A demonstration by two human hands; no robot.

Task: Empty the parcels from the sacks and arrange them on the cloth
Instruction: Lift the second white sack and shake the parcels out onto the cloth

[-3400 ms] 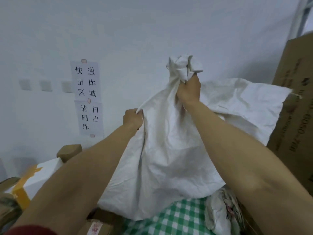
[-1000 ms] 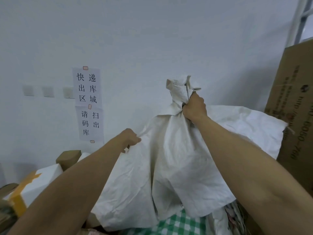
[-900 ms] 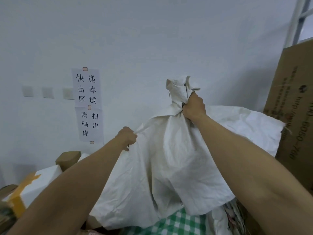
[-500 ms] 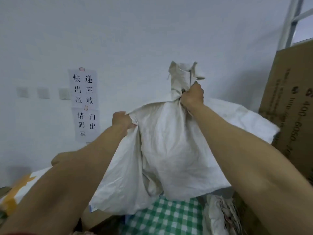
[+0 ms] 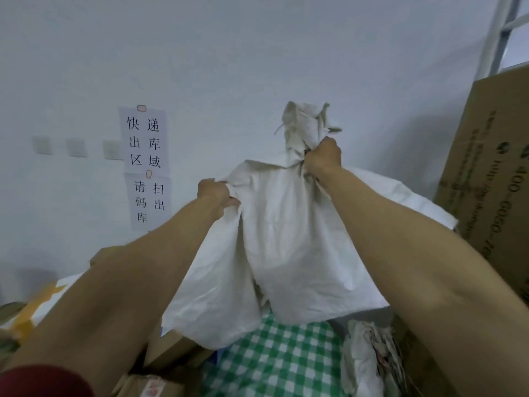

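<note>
A large white woven sack (image 5: 289, 253) hangs upside down in front of me, limp and slack. My right hand (image 5: 323, 157) grips its bunched corner at the top. My left hand (image 5: 216, 193) grips the other corner, lower and to the left. Under the sack lies the green-and-white checked cloth (image 5: 274, 359). Brown cardboard parcels (image 5: 169, 351) sit at the sack's lower left edge, partly hidden behind my left arm. A white parcel with yellow tape (image 5: 37, 305) lies at the far left.
A tall brown cardboard box (image 5: 492, 179) stands at the right. A crumpled pale sack (image 5: 369, 359) lies at the lower right beside the cloth. A white wall with paper signs (image 5: 146, 164) is straight ahead. A metal frame (image 5: 498, 35) rises at the upper right.
Both hands dropped the sack about a second ago, then lifted it again. It now hangs higher, with more of the checked cloth showing beneath it.
</note>
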